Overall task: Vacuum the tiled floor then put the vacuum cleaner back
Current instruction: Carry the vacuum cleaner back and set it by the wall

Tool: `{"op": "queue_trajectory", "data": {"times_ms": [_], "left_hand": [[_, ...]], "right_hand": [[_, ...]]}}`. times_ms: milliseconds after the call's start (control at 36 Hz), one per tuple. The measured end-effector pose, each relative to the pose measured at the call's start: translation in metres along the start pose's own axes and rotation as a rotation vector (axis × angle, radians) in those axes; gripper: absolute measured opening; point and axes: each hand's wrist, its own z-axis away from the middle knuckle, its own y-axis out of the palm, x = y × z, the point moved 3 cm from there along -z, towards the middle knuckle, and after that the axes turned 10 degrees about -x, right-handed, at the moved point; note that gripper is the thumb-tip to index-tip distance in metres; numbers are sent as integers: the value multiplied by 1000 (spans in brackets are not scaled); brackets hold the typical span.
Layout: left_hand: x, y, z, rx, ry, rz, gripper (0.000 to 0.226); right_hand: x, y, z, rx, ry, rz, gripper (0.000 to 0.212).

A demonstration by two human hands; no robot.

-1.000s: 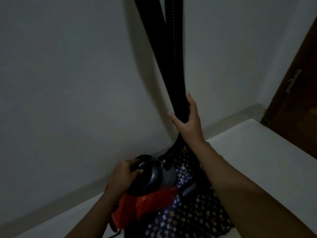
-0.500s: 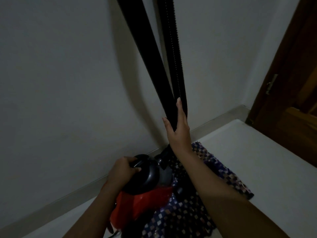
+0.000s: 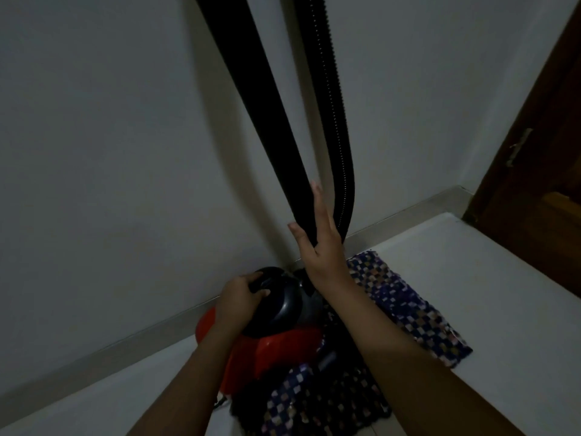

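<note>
A red and black vacuum cleaner (image 3: 276,350) stands on the white tiled floor (image 3: 487,278) against the wall, partly on a patterned mat. My left hand (image 3: 239,297) grips the black domed top of the cleaner. From the cleaner, a black rigid tube (image 3: 261,105) and a ribbed black hose (image 3: 327,89) rise out of the top of the view. My right hand (image 3: 320,247) rests against the tube's lower end with straight fingers, the thumb spread to the left. The tube's upper end and the floor nozzle are out of sight.
A dark blue chequered mat (image 3: 408,313) lies under and to the right of the cleaner. The grey wall with its pale skirting (image 3: 94,357) runs behind. A brown wooden door (image 3: 540,184) stands at the right in the corner.
The tube has tilted away from the hose towards the left, so the two now stand apart. My right hand stays low on the tube. My left hand keeps its grip on the cleaner.
</note>
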Motion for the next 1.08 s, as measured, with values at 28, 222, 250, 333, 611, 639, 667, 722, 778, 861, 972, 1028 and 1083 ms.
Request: {"op": "queue_trajectory", "data": {"times_ms": [28, 222, 250, 333, 611, 639, 667, 722, 778, 861, 972, 1028, 1083], "left_hand": [[0, 0, 1, -9, 7, 12, 49], [5, 4, 6, -56, 1, 141, 45], [5, 5, 7, -56, -4, 163, 45], [7, 6, 7, -66, -8, 216, 45], [8, 7, 13, -132, 46, 200, 41], [8, 7, 15, -142, 51, 194, 41], [9, 7, 16, -156, 61, 197, 41], [9, 6, 18, -172, 74, 196, 39], [9, 5, 19, -175, 70, 200, 38], [7, 4, 21, -176, 76, 186, 36], [4, 3, 24, -182, 73, 181, 38], [2, 1, 26, -172, 87, 157, 40], [-1, -2, 27, -175, 101, 116, 41]], "right_hand": [[0, 0, 0, -5, 5, -3, 66], [6, -2, 3, -27, 27, -44, 65], [7, -2, 5, -27, 26, -48, 64], [8, 0, 6, -28, 35, -51, 64], [2, -1, 8, -80, 35, -34, 63], [1, -2, 9, -89, 32, -32, 62], [0, -2, 10, -94, 32, -28, 61], [-1, -3, 11, -96, 38, -24, 60], [-3, -5, 13, -88, 50, -20, 60], [-8, -7, 17, -54, 84, -3, 61], [-12, -11, 22, -14, 127, 15, 59], [-12, -14, 24, 17, 165, 22, 57], [-15, -20, 27, 53, 213, 51, 57]]}}
